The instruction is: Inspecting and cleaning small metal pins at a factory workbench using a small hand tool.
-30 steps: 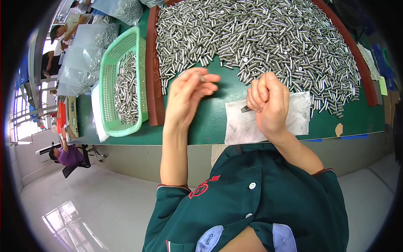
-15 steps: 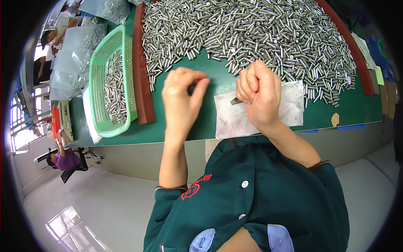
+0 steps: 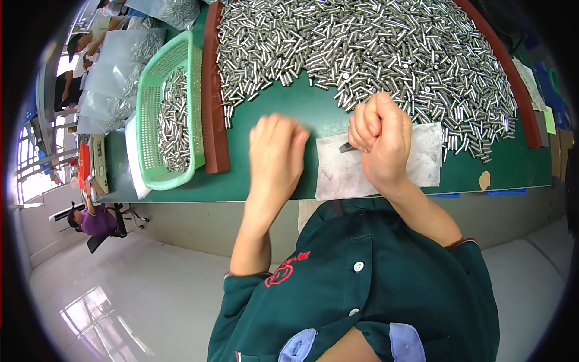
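My left hand hovers over the bare green strip in front of the pins, its back turned up. Its fingers curl down and are smeared by motion, so what they hold, if anything, is hidden. To its right, my right hand is closed in a fist above a smudged white cloth. From the fist's left side sticks the flat, dark tip of a metal tool; the rest is covered by the fingers. Beyond both hands spreads a large heap of short, shiny metal pins.
Reddish-brown rails flank the heap on the green table. Left stands a light-green perforated basket partly filled with pins. Clear bags of pins lie farther left, above a scale. Other people are at the far left.
My left hand has moved slightly nearer to me and turned its back upward, hiding the earlier gap between thumb and forefinger. My right fist keeps its hold on the tool. The whole view has shifted slightly.
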### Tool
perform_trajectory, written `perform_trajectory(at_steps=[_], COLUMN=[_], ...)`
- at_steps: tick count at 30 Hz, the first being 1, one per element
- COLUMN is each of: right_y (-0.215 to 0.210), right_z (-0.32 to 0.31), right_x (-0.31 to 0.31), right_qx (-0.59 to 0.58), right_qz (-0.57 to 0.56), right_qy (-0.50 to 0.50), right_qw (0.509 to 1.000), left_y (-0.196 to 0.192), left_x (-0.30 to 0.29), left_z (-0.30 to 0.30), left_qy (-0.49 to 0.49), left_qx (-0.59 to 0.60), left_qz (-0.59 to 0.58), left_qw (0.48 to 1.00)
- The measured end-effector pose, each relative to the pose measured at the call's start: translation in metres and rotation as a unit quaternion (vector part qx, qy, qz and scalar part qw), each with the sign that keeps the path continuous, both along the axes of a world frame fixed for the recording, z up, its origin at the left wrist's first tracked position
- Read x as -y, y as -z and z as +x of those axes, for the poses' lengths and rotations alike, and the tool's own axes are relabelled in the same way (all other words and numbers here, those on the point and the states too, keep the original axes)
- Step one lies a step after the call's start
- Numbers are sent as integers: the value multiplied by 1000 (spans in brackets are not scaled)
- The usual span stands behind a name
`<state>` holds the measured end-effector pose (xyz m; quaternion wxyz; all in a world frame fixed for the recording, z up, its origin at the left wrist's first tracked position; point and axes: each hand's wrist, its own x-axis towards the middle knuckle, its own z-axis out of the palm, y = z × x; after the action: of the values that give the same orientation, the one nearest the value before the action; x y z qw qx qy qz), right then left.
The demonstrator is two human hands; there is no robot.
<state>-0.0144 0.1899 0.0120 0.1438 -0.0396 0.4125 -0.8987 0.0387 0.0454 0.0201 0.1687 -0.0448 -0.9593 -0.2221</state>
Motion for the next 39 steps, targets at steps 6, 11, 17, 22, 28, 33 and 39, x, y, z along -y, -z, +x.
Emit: perform_trajectory(at_steps=[6, 11, 17, 22, 28, 33, 39], right_y=[-1, -3, -2, -5, -2, -6, -4], right_z=[2, 1, -1, 2, 4, 7, 8], right_x=[1, 5, 4, 0, -1, 1, -1], right_qx=[-19, -26, -29, -8, 1, -29, -21], right_qz=[-4, -2, 0, -28, -32, -12, -27], right_qy=[6, 0, 5, 3, -5, -3, -4], right_qw=[1000, 1000, 1000, 1000, 999, 1000, 999], left_y=[-36, 10, -38, -67, -38, -8, -4], left_x=[53, 83, 71, 32, 39, 44, 14], left_z=[110, 167, 145, 61, -77, -168, -252], left_qy=[20, -141, -198, -35, 18, 22, 29], left_qx=[363, 289, 371, 109, -39, -73, -64], left_qz=[50, -281, -94, -3, -80, -53, -28], left_qw=[930, 904, 902, 993, 996, 996, 997])
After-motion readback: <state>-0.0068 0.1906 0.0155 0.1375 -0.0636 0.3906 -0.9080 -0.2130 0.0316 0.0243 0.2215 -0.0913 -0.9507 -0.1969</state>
